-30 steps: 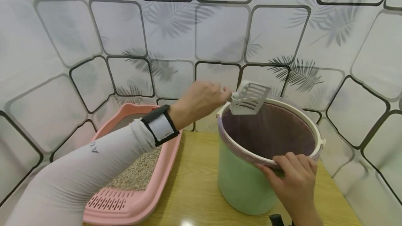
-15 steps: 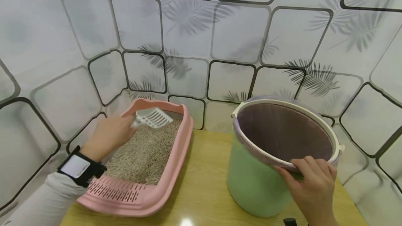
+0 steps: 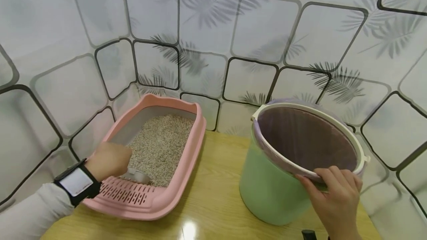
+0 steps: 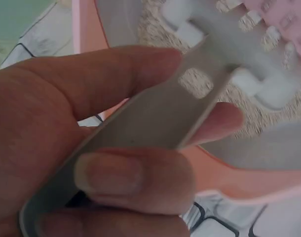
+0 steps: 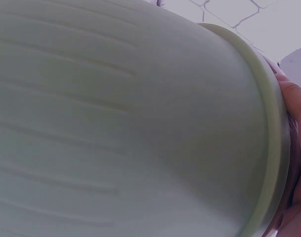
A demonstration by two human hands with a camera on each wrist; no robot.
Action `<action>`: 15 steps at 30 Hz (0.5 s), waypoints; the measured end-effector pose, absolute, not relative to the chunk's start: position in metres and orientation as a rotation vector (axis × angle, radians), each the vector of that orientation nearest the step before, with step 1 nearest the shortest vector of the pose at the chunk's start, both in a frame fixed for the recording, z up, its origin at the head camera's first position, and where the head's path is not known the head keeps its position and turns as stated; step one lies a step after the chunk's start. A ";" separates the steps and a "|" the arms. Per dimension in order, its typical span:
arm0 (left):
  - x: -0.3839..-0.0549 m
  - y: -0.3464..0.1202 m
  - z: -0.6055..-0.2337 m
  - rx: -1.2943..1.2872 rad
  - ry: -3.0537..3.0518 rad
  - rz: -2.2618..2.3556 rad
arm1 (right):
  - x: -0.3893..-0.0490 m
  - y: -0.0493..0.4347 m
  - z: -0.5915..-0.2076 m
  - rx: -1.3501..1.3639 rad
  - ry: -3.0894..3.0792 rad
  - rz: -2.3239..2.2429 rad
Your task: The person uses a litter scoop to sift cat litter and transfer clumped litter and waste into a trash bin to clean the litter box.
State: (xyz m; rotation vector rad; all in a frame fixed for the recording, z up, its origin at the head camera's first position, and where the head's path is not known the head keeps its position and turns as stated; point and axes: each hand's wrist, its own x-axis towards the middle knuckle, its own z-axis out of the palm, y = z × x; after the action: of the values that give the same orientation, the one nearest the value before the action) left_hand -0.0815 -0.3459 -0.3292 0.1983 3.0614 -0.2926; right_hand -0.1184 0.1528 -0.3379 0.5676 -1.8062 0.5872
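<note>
The scoop (image 3: 137, 176) is held at the near end of the litter (image 3: 163, 140) in the tray (image 3: 191, 155), its handle wrapped by the left hand's (image 3: 111, 160) fingers; by jerky lifting, the desk (image 3: 217, 184) could be dirtied. The bin (image 3: 270, 192) is gripped up top by the right hand (image 3: 338, 193).

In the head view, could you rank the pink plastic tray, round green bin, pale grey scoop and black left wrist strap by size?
1. Pink plastic tray and round green bin: they look alike, so unranked.
2. Black left wrist strap.
3. Pale grey scoop, partly hidden.
</note>
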 end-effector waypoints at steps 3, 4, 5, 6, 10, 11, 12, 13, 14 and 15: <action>-0.086 -0.346 -0.329 0.253 3.056 -0.341 | -0.119 0.154 -0.338 0.566 -1.805 0.587; -0.088 -0.344 -0.332 0.259 3.052 -0.341 | -0.119 0.154 -0.338 0.569 -1.805 0.587; -0.092 -0.341 -0.336 0.269 3.050 -0.347 | -0.119 0.155 -0.339 0.571 -1.809 0.585; -0.095 -0.336 -0.341 0.279 3.058 -0.352 | -0.119 0.155 -0.339 0.573 -1.810 0.583; -0.110 -0.313 -0.362 0.404 3.201 -0.496 | -0.120 0.156 -0.340 0.571 -1.812 0.574; -0.114 -0.307 -0.367 0.438 3.255 -0.564 | -0.120 0.156 -0.339 0.570 -1.811 0.573; -0.120 -0.302 -0.371 0.445 3.300 -0.625 | -0.120 0.156 -0.339 0.568 -1.810 0.573; -0.125 -0.296 -0.375 0.439 3.334 -0.676 | -0.120 0.156 -0.339 0.567 -1.809 0.572; -0.132 -0.291 -0.378 0.417 3.343 -0.719 | -0.120 0.156 -0.339 0.567 -1.807 0.572; -0.139 -0.287 -0.380 0.388 3.341 -0.737 | -0.120 0.156 -0.339 0.568 -1.804 0.572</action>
State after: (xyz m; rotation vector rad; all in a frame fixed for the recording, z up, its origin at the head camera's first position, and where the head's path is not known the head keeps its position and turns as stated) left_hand -0.1394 -0.2867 -0.3800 0.3878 3.3410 -0.7371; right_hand -0.1200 0.1561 -0.3386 0.5679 -1.8042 0.5720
